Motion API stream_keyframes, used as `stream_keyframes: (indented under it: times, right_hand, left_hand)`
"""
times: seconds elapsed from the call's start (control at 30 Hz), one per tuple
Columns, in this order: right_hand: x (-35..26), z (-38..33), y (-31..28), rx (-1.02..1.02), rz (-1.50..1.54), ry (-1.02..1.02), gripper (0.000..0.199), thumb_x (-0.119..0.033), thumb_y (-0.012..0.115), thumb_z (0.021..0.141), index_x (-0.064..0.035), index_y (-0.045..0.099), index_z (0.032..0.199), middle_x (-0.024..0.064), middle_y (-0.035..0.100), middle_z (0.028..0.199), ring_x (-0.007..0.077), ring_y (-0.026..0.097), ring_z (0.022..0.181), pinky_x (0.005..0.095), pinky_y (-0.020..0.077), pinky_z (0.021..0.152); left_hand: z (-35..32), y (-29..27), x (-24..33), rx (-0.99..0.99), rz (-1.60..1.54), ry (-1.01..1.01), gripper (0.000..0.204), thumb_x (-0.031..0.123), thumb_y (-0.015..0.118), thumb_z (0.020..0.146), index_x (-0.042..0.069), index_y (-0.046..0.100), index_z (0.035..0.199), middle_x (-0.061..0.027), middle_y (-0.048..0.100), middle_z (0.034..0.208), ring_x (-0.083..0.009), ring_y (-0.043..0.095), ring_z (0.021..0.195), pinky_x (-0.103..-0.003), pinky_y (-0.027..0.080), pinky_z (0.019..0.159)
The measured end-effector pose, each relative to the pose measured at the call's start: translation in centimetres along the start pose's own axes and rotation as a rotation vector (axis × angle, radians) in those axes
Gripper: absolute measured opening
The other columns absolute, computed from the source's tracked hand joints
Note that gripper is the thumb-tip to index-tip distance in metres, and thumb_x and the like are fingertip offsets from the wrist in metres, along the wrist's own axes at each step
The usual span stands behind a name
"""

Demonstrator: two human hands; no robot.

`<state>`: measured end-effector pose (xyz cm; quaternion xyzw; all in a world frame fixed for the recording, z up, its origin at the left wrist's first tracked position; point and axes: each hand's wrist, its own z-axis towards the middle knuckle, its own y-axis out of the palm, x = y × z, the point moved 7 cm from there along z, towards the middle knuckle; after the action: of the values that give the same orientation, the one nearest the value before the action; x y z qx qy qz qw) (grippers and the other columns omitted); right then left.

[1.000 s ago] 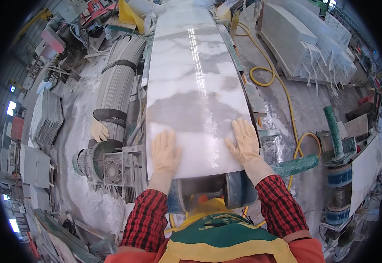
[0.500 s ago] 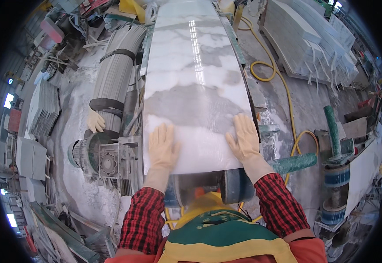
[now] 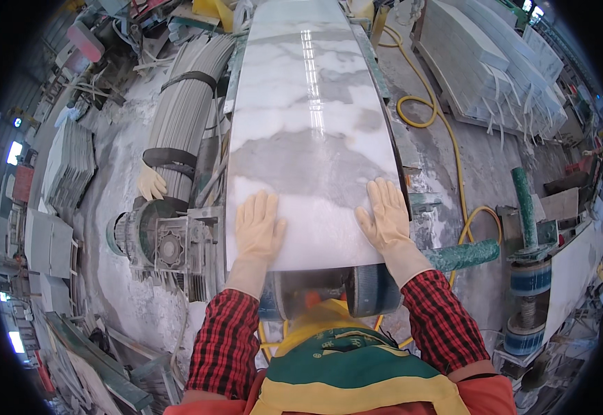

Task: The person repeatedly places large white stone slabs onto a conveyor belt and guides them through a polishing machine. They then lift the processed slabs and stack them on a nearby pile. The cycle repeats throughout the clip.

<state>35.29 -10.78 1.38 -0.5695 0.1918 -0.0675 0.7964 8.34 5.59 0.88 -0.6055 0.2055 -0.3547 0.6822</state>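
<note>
Smooth stone slab w/ v. glossy surf.

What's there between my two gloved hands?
In the head view, only the bare surface of the white-and-gray slab lies between the left hand and right hand.

The slab is white with cloudy grey patches. Cream gloves on it meet red-and-black checked sleeves; nearer than the slab, a green apron is banded yellow. Right of it are a yellow hose and green bar.
</note>
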Motion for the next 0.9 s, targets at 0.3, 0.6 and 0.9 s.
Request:
stream_keyframes:
  times: [0.3, 0.6, 0.9]
  right_hand:
    - [-0.7, -0.1, -1.0, -0.033, 0.015, -0.001, 0.072, -0.043, 0.062, 0.101, 0.0007, 0.051, 0.156, 0.0272, 0.05, 0.162, 0.0462, 0.043, 0.152, 0.0546, 0.0299, 0.129]
    - [-0.7, -0.7, -0.9, -0.089, -0.002, 0.032, 0.072, -0.045, 0.062, 0.101, -0.0045, 0.049, 0.159, 0.0218, 0.046, 0.167, 0.0416, 0.039, 0.157, 0.0521, 0.0251, 0.133]
    - [-0.5, -1.2, -0.5, -0.126, -0.038, 0.043, 0.075, -0.048, 0.059, 0.102, -0.0055, 0.047, 0.162, 0.021, 0.045, 0.169, 0.0409, 0.038, 0.158, 0.0513, 0.024, 0.133]
  left_hand:
    - [-0.6, 0.1, 0.1, -0.038, 0.018, -0.027, 0.071, 0.043, 0.057, 0.106, 0.01, 0.044, 0.167, -0.0232, 0.041, 0.172, -0.0466, 0.035, 0.158, -0.056, 0.021, 0.133]
    - [-1.2, 0.1, 0.2, -0.059, 0.005, -0.032, 0.071, 0.043, 0.057, 0.106, 0.011, 0.043, 0.168, -0.0229, 0.04, 0.173, -0.0464, 0.033, 0.16, -0.056, 0.019, 0.133]
    - [-1.6, 0.1, 0.4, -0.069, 0.002, -0.036, 0.072, 0.044, 0.057, 0.106, 0.011, 0.043, 0.168, -0.0234, 0.04, 0.173, -0.0465, 0.033, 0.16, -0.057, 0.019, 0.133]
